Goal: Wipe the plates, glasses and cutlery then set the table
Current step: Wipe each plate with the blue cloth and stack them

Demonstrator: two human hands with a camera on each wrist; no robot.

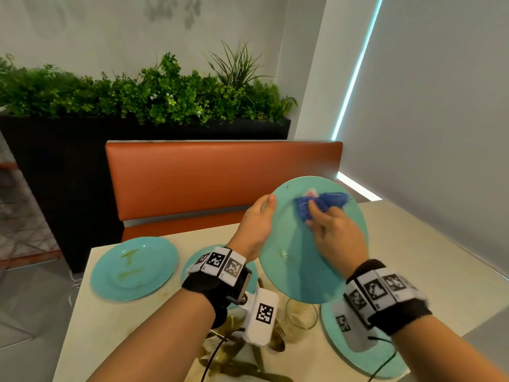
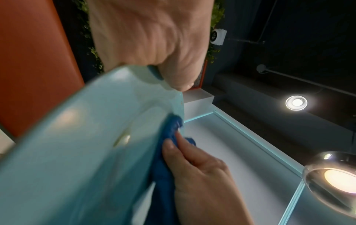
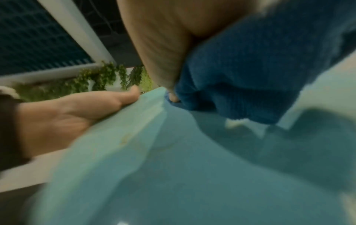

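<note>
My left hand (image 1: pixel 257 216) grips the left rim of a turquoise plate (image 1: pixel 294 260), held tilted in the air above the table; its thumb lies on the plate's face. My right hand (image 1: pixel 330 224) holds a crumpled blue cloth (image 1: pixel 321 204) and presses it against the upper part of that plate. The left wrist view shows the plate (image 2: pixel 77 144) with a small smear and the blue cloth (image 2: pixel 163 159) pinched by the right hand's fingers (image 2: pixel 173 146). Blurred in the right wrist view, the cloth (image 3: pixel 240 79) lies on the plate (image 3: pixel 173 175).
On the beige table (image 1: pixel 115 326) lie a soiled turquoise plate (image 1: pixel 135 267), a second plate (image 1: pixel 192 264) under my left wrist and a third (image 1: pixel 366 351) at the right. A dirty glass (image 1: pixel 301 312) and stained cutlery (image 1: pixel 275 343) sit near the front. An orange bench (image 1: pixel 220 175) stands behind.
</note>
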